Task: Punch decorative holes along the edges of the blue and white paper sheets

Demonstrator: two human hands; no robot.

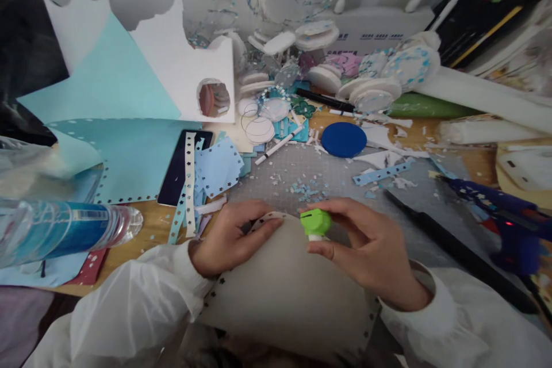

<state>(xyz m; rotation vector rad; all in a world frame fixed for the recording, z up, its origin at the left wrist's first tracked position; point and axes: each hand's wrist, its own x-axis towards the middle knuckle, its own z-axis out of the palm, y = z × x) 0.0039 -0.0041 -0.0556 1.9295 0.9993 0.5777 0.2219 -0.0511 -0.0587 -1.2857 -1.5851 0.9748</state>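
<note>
A large pale sheet of paper (280, 282) lies in front of me, with small star-shaped holes along its edges. My left hand (241, 236) pinches the sheet's far edge between thumb and fingers. At that same edge, my right hand (362, 247) grips a small green craft punch (315, 222) between thumb and fingers. The punch sits at the sheet's edge; its slot is partly hidden, so how far the paper goes in cannot be made out. Just beyond the hands, a scatter of tiny blue and white paper bits (307, 190) covers the grey cutting mat (267, 184).
Left are a water bottle (77, 230), a dark phone (172, 178), punched strips (190, 184) and turquoise paper (129, 155). A blue round lid (344, 140) and white marker (279, 145) lie ahead. Right are a black stick-like tool (448, 241) and a glue gun (504, 207) with its red light lit.
</note>
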